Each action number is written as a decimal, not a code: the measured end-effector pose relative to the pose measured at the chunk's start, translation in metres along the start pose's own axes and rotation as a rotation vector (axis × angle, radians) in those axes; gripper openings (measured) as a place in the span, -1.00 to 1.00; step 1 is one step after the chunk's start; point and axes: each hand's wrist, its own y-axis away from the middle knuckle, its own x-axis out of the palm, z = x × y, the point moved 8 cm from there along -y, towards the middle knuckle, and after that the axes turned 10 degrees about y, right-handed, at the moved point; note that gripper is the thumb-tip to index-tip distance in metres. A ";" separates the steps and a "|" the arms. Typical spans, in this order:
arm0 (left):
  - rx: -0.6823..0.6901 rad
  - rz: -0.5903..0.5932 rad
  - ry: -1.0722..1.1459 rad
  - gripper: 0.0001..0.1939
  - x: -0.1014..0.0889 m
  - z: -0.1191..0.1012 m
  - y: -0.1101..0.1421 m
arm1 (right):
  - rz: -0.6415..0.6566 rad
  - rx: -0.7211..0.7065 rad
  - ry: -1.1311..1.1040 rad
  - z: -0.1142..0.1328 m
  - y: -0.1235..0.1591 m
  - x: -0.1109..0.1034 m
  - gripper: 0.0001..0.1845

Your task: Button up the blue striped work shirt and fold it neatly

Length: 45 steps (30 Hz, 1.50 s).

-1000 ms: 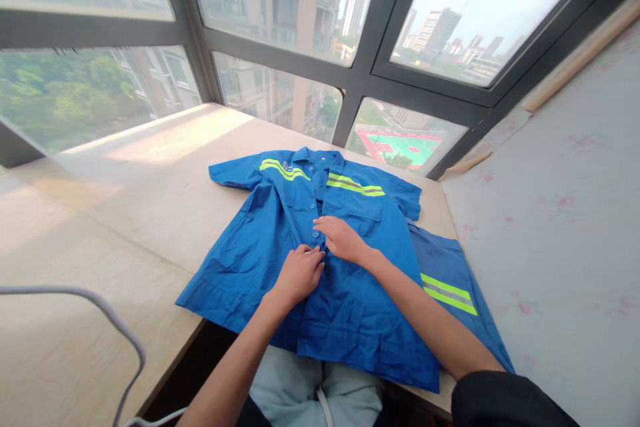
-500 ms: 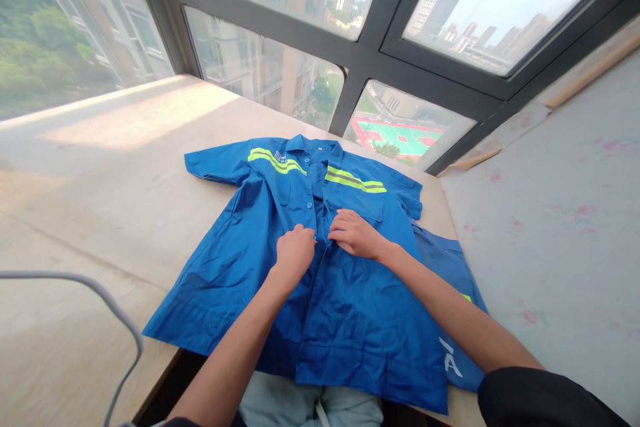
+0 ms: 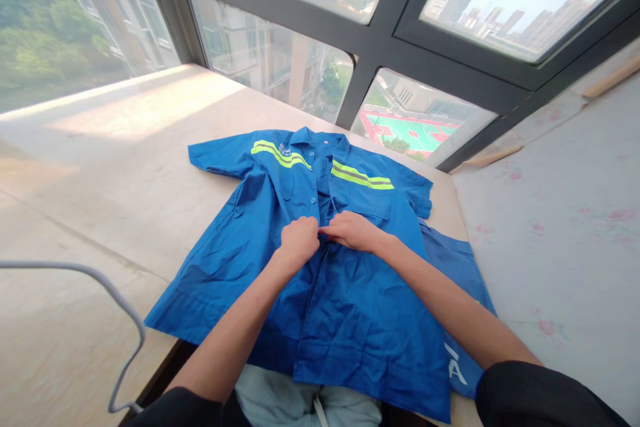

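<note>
A blue short-sleeved work shirt (image 3: 370, 320) with yellow-green reflective stripes lies front side up, its collar towards the window. Its upper front gapes, and buttons show on the left edge; lower down the two front edges overlap. My left hand (image 3: 300, 239) is closed on the left front edge at mid-chest. Close against it, my right hand (image 3: 353, 230) pinches the right front edge, its fingertips meeting those of the left. The button or buttonhole between them is hidden by my fingers.
Under the shirt's right side lies a second blue garment (image 3: 453, 260) with white lettering. A grey cable (image 3: 107, 290) loops over the pale tabletop (image 3: 100, 193) at left. Window frames (image 3: 380, 47) stand behind, and a flower-patterned wall (image 3: 560, 233) rises at right.
My two hands have come together, the right moving left until its fingertips meet the left hand. The view has shifted slightly.
</note>
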 end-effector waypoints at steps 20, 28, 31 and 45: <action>0.045 -0.081 -0.013 -0.67 -0.001 -0.010 0.012 | 0.141 -0.103 0.035 0.004 -0.014 -0.008 -0.81; 0.028 -0.110 0.267 -0.81 0.005 0.008 0.005 | -0.048 0.311 -0.051 -0.018 -0.002 -0.010 -0.82; 0.024 -0.119 0.449 -0.85 0.008 0.015 0.001 | -0.123 0.377 -0.190 -0.015 0.002 -0.003 -0.81; -0.122 -0.016 1.026 -0.91 0.032 0.027 -0.008 | -0.209 0.060 -0.438 -0.014 0.011 -0.011 -0.72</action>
